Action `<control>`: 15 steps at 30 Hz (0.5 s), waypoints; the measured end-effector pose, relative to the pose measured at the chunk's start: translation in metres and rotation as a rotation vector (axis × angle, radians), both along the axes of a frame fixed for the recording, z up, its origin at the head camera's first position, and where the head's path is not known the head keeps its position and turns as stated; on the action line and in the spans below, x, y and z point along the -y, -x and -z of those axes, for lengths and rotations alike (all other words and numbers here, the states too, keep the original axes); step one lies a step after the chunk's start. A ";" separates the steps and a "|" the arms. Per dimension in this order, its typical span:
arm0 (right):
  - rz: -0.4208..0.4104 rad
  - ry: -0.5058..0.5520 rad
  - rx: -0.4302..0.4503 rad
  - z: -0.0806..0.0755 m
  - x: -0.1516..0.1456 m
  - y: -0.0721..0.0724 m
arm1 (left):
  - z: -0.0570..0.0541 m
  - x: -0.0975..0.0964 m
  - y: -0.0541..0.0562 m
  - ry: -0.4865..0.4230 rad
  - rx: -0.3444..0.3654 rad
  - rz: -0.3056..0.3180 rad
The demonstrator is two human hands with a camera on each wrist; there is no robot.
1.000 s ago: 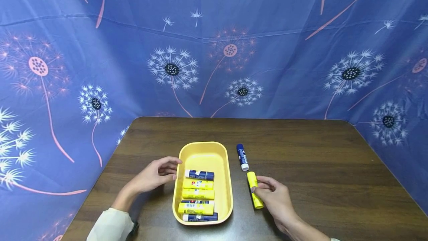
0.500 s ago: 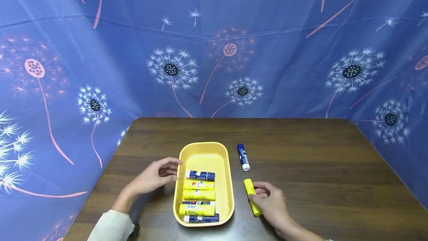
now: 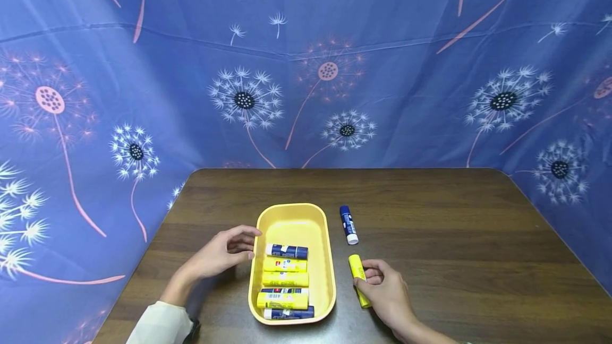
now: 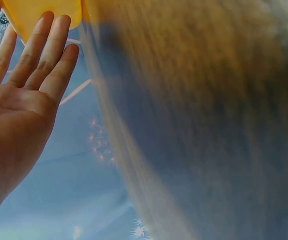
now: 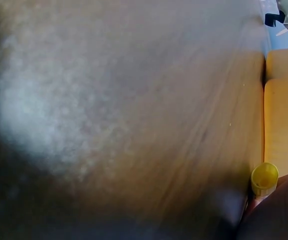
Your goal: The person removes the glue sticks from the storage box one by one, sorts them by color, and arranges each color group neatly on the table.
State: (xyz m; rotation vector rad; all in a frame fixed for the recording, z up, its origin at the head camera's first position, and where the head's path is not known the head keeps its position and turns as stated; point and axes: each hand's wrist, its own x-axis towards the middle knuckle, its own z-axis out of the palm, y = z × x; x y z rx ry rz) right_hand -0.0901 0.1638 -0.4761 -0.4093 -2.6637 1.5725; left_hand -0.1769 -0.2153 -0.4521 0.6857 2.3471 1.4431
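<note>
In the head view my right hand (image 3: pixel 389 293) pinches a yellow glue stick (image 3: pixel 357 268) between thumb and fingers, just right of a yellow tray (image 3: pixel 292 227). The right wrist view shows only the round end of that glue stick (image 5: pixel 264 177) beside the tray wall (image 5: pixel 286 120). My left hand (image 3: pixel 222 252) is at the tray's left rim, fingertips right at the edge. Its fingers look extended in the left wrist view, against the tray (image 4: pixel 44 7). Inside the tray lie several glue sticks, including a blue one (image 3: pixel 287 251) and a yellow one (image 3: pixel 283 300).
A blue glue stick with a white end (image 3: pixel 349 224) lies on the brown wooden table (image 3: pixel 454 227), beyond the right hand. A blue cloth with dandelion prints (image 3: pixel 406 68) hangs behind and beside the table.
My right hand has shifted slightly towards the near edge and left with the yellow glue stick, opening a gap from the loose blue one. The left hand stays at the tray.
</note>
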 end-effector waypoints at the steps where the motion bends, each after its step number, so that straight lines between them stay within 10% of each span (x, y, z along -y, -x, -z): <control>1: -0.003 -0.003 0.000 0.000 0.000 0.000 | 0.000 0.000 0.000 -0.002 0.000 -0.002; 15: -0.013 0.099 0.053 -0.005 -0.005 0.002 | 0.003 0.000 0.000 -0.013 -0.010 0.004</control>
